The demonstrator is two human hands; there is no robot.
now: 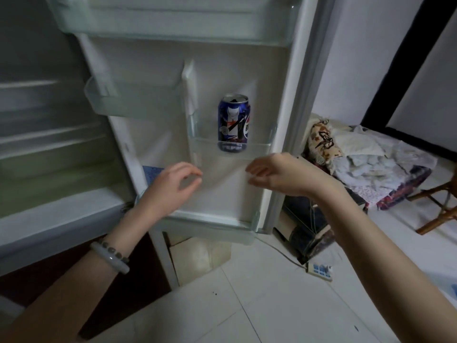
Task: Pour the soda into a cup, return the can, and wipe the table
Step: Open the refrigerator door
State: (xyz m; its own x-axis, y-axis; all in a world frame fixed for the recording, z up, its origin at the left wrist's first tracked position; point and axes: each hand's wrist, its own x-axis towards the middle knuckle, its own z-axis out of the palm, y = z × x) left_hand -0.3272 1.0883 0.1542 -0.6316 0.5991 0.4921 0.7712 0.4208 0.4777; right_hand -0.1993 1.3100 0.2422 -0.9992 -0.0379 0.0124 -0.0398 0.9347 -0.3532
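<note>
A blue soda can [233,123] stood upright in a small clear shelf [259,147] on the inside of an open refrigerator door [222,58], its silver top up and its base behind the shelf's low front rail. Nothing else stood in that shelf. Below it, a person's two bare hands hung in front of the door panel, neither touching the can. The left hand [173,188] was held palm toward the door with its fingers loosely curled and its thumb and forefinger close together, gripping nothing. The right hand [274,175], bent at the wrist just under the shelf's right end, had its fingers softly curled toward the left and was likewise empty. A pale bangle and a string of dark beads [110,258] circled the left wrist. To the left, the refrigerator's interior shelves [49,137] showed as blurred pale bands. A second clear door bin [133,100] sat higher and to the left of the can, and a wider one [173,21] ran across the top of the door. To the right of the door, a heap of crumpled cloth [371,164] lay on a low surface near a rattan frame [442,206], and a white power strip [320,269] rested on the pale tiled floor [247,305].
</note>
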